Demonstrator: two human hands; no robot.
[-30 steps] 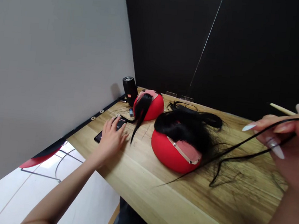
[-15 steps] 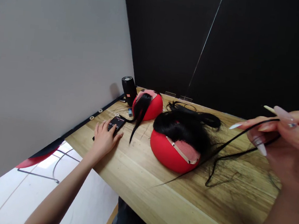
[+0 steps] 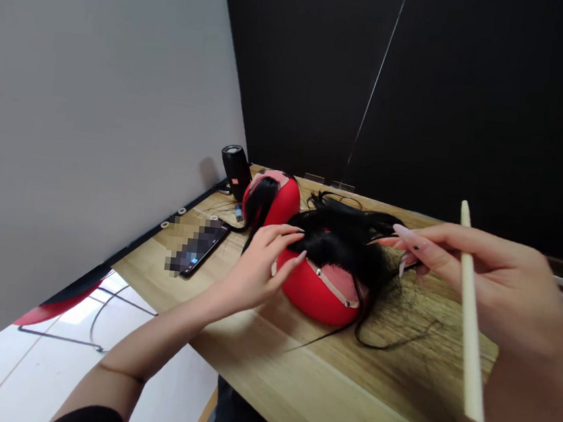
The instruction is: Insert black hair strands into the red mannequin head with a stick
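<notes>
The nearer red dome-shaped block [image 3: 320, 299] carries a pink mesh patch [image 3: 342, 281], edged with a pinned pale band, and long black hair [image 3: 331, 246]. My left hand [image 3: 269, 257] is at the left side of this block, fingers apart, fingertips at the hair. My right hand [image 3: 485, 279] is raised to the right of the hair, a pale thin stick [image 3: 470, 352] held across it by the thumb. Its thumb and fingertips come together near dark strands; whether they also pinch hair is hard to make out.
A second red block [image 3: 287, 201] with pink mesh and black hair stands behind. A phone [image 3: 204, 250] lies left on the wooden table [image 3: 313, 389], near a black cylindrical speaker [image 3: 235, 172]. A grey panel [image 3: 95, 117] bounds the left, a black wall [image 3: 301, 72] the back.
My left hand has left the phone and moved right to the hair on the nearer block. My right hand has moved left toward that block, and the stick now shows at full length.
</notes>
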